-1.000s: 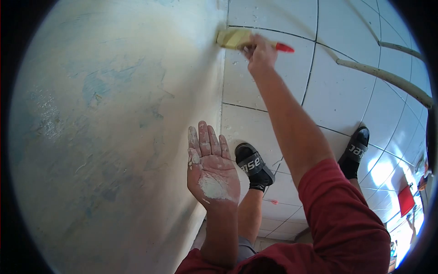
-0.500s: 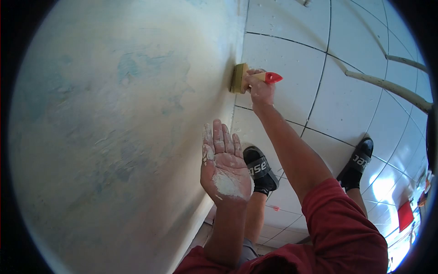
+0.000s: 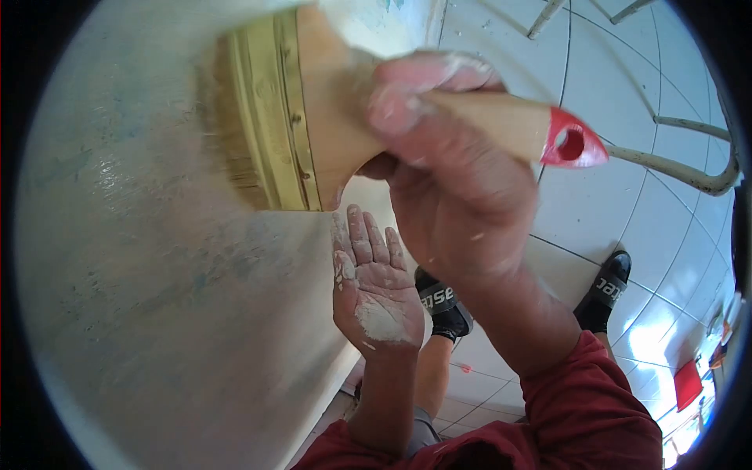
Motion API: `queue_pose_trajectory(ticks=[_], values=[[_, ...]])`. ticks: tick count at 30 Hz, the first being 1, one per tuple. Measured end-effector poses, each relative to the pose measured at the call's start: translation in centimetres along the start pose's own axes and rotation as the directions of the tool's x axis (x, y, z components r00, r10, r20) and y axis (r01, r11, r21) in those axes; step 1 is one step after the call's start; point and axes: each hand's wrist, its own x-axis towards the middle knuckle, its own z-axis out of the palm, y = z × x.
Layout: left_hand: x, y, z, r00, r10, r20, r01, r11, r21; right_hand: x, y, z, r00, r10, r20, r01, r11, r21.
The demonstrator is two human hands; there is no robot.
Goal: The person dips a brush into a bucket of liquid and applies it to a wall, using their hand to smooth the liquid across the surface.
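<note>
A wide paintbrush [image 3: 337,110] fills the upper middle of the view, close to the camera. My right hand [image 3: 470,180] is closed round its pale wooden handle, which ends in a red tip with a hole. The brush's gold-coloured metal band and its bristles point left, overlapping the wall [image 3: 172,313] in this view. Lower down, my left hand [image 3: 378,286] lies open beside the wall, palm up with its fingers stretched out. White paste [image 3: 382,321] coats the heel of that palm, and smears of it mark the fingers and thumb.
White floor tiles [image 3: 501,360] extend to the right of the wall. My feet stand on them in black sandals [image 3: 607,286]. Pale metal tube legs [image 3: 674,166] rest on the floor at the upper right. Something red [image 3: 688,385] lies at the far right.
My right hand has raised the brush from the base of the wall, up toward the camera and to the left. My left hand stays open, shifted slightly left in the view.
</note>
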Motion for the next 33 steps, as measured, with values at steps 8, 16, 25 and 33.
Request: queue_pose_trajectory(ticks=[8,16,25,33], values=[[0.2,-1.1,-1.8,0.999,0.035,0.002,-0.035,0.999,-0.007,2.1,7.5,-13.1,0.938,0.107,-0.329,-0.144,0.985,-0.091],[0.8,-0.3,-3.1,0.971,-0.183,-0.157,0.162,0.977,-0.137,2.9,4.3,-5.0,0.978,0.004,-0.21,-0.054,0.971,-0.233],[-0.2,0.1,-1.3,0.991,-0.126,0.032,0.13,0.967,-0.218,0.8,-2.7,3.1,0.988,-0.087,0.13,0.113,0.97,-0.217],[-0.6,0.0,-0.7,0.999,-0.018,0.034,0.021,0.996,-0.089,-0.5,1.0,-9.0,0.983,0.034,-0.182,-0.115,0.883,-0.456]])
